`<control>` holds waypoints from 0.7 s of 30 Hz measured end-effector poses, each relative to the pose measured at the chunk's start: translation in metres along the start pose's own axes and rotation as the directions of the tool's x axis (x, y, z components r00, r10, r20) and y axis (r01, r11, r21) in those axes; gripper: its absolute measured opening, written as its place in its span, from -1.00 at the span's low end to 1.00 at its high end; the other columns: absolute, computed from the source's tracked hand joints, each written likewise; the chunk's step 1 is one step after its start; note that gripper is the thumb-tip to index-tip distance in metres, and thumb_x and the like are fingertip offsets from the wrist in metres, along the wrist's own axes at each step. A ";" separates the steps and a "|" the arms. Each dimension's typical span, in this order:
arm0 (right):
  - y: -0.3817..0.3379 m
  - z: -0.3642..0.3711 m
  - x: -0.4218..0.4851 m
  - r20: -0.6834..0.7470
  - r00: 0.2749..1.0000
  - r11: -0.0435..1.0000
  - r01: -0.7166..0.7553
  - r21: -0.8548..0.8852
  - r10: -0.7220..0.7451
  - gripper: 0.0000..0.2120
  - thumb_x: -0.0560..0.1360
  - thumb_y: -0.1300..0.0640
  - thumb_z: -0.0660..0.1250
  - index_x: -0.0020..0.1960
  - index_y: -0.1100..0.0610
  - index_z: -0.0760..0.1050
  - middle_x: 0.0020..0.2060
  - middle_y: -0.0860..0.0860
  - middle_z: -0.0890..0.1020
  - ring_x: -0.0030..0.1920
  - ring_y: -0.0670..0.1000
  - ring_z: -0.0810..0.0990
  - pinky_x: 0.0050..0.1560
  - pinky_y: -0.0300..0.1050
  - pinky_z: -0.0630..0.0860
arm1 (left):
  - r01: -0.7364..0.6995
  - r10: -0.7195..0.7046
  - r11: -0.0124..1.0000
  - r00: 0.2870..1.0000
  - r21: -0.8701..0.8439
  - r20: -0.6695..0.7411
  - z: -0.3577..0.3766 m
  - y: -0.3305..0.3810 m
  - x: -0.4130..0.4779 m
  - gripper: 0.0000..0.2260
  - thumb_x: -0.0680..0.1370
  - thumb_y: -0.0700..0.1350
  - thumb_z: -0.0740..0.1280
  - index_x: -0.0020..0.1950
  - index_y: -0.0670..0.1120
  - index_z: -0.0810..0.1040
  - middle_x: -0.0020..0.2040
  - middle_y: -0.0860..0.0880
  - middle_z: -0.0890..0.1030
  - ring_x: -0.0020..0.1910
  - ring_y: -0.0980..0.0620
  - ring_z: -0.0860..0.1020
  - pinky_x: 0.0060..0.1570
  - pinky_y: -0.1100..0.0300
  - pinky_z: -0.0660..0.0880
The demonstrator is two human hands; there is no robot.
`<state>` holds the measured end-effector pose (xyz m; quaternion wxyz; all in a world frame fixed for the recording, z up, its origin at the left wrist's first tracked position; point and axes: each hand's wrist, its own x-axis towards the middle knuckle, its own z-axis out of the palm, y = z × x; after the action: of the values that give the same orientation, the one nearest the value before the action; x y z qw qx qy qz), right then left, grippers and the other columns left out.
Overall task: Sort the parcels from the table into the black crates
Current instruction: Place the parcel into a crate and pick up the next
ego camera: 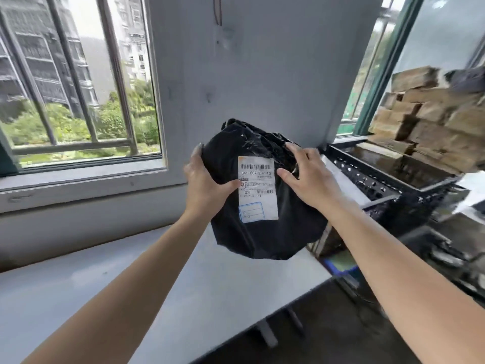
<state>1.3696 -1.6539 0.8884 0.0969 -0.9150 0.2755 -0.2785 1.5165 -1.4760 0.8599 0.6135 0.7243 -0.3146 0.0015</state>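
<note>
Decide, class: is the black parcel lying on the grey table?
No, the black parcel is held up off the grey table, gripped between the left hand and the right hand.

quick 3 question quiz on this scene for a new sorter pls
1. True or false: the parcel lies in the crate.
2. Left hand, right hand: which holds the parcel? A left only, B right only, C both.
3. Fill in: the crate stands to the parcel's ____.

Key: 1 false, it is held up in the air; 2 C; 3 right.
</note>
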 end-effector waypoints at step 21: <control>0.324 -0.057 0.130 0.008 0.968 0.952 -0.246 -0.183 0.252 -0.39 0.61 -0.15 0.21 0.57 -0.07 0.08 0.46 0.14 0.26 0.44 0.23 0.27 0.37 0.20 0.35 | -0.004 0.010 1.000 0.982 -0.029 0.190 0.380 0.031 0.133 -0.10 0.34 -0.01 0.59 0.51 0.12 0.09 0.36 -0.10 0.26 0.09 0.04 0.33 0.10 0.13 0.32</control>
<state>1.2816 -1.9968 0.8876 0.0521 -0.8822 0.4112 -0.2234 1.4630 -1.8755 0.8453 0.5909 0.7112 -0.3742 -0.0701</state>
